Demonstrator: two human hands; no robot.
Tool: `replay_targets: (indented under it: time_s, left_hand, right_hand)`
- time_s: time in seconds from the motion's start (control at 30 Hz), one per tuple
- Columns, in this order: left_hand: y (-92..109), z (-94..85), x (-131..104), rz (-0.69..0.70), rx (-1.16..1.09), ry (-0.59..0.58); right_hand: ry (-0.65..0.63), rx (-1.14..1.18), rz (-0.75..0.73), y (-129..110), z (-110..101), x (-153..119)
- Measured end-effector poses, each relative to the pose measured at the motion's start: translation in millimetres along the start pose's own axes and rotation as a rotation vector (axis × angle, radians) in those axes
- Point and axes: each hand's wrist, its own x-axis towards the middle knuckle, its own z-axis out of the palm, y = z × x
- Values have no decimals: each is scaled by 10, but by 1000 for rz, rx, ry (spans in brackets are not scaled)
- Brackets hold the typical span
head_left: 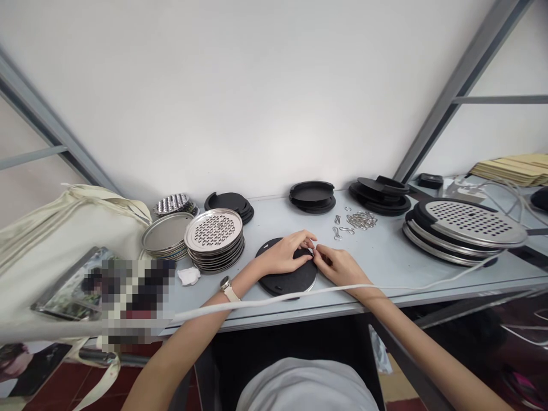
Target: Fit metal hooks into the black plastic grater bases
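Note:
A round black disc (278, 282) with a metal rim showing below lies flat near the table's front edge. My left hand (289, 255), a watch on its wrist, rests over the disc with curved fingers and thumb holding it at its right side. At that same edge, my right hand (336, 264) has thumb and fingers pinched together. Whatever lies between those fingertips is too small to make out. Beyond my hands is a small pile of shiny wire clips (362, 220), with several loose ones beside it.
Stacked round metal graters (216, 231) stand left, beside thin metal discs (166, 235). Black round parts (312, 197) are stacked along the back. At right sits a stack of black-rimmed perforated discs (466, 225). A white cable (274, 298) crosses in front, over my forearms.

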Motion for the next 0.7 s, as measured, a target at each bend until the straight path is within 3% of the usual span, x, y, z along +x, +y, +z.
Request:
replay_targets:
  time_s: [0.7]
  left_hand:
    - [1, -13, 12, 42, -1, -1]
  right_hand:
    - [-21, 28, 0, -30, -31, 6]
